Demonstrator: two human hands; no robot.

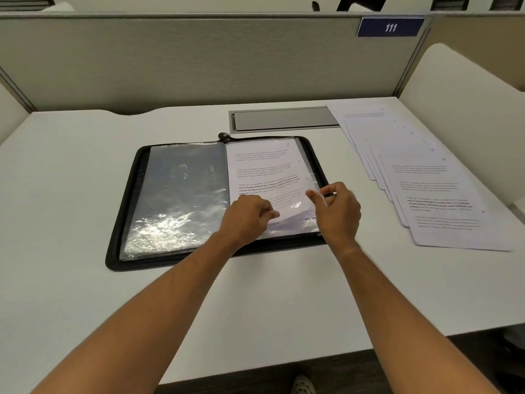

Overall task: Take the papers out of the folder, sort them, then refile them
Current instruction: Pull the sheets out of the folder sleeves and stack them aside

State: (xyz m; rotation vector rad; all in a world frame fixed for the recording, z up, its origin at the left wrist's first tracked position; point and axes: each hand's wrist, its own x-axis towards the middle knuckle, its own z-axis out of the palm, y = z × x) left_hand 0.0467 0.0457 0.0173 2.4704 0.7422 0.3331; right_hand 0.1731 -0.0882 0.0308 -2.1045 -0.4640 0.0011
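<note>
Both your forearms reached forward from the near edge of the white desk (85,180), running almost side by side and converging slightly toward the open folder (127,211), which lay flat in the middle of the desk with its black zip border showing all round. Your left hand (247,217) sat knuckles-up on the lower part of the right-hand page, fingers curled under and pinching the printed sheet (264,169) near its lower edge, where the paper lifted and curled a little out of the clear sleeve (312,177). Your right hand (338,209) stood just beside it at the page's outer edge, wrist turned so the thumb faced inward, thumb and forefinger closed on the rim of that sleeve, the remaining fingers loosely bent. The two hands were near each other but apart. The folder's left-hand page was a glossy plastic pocket (181,200); whether it held anything you could not tell from the glare. Well to the right, a fanned stack of papers (443,194) lay on the desk, clear of the folder. Behind the folder sat a grey cable hatch (284,119), and a blue plate reading 111 (390,27) hung on the partition
</note>
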